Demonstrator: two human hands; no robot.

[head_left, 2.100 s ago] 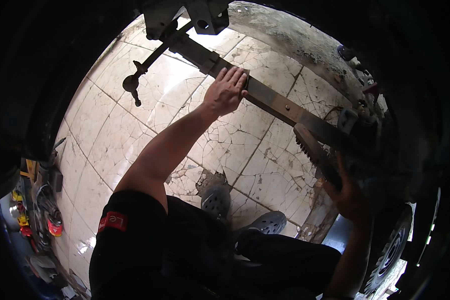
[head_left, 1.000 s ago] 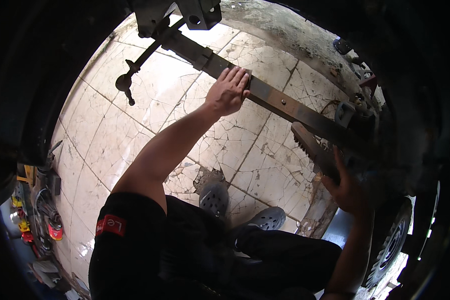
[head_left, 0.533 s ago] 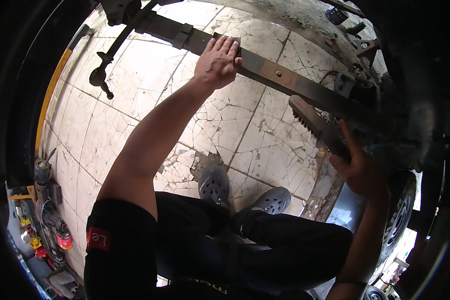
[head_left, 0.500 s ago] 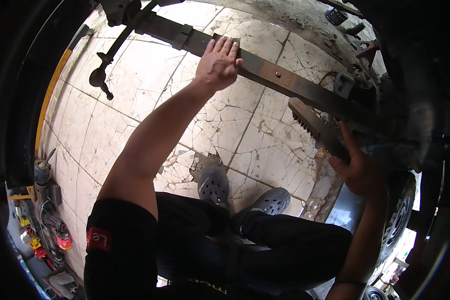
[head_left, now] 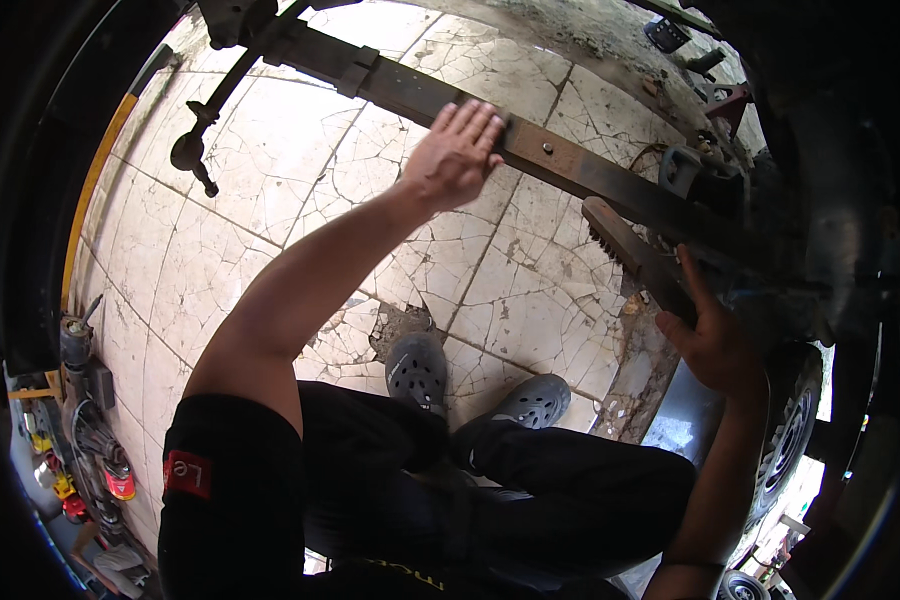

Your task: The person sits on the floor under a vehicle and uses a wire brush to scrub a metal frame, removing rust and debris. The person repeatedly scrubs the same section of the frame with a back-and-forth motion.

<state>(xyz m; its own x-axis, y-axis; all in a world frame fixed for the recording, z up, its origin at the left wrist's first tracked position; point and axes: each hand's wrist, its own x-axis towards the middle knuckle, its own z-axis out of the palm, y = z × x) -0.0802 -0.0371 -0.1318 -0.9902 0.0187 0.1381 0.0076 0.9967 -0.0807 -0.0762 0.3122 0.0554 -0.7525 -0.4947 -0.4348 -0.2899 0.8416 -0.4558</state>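
A long rusty leaf spring (head_left: 580,165) runs from the upper left to the right under a vehicle. My left hand (head_left: 455,150) lies flat on it near its middle, fingers straight and slightly apart, not wrapped round it. My right hand (head_left: 715,345) is closed on the handle of a wire brush (head_left: 620,240), index finger stretched along it. The brush's bristled head lies just below the spring, to the right of my left hand. The brush handle is mostly hidden by my right hand.
Below is a cracked white tile floor (head_left: 270,170) with my two grey clogs (head_left: 418,368) on it. A dark rod with a ball end (head_left: 192,150) hangs at the upper left. A tyre (head_left: 792,440) stands at the lower right. Tools (head_left: 90,450) lie at the lower left edge.
My left hand's fingers have gone from curled over the spring to laid out straight on it. The right hand has kept hold of the brush. My head has shifted, sliding the scene.
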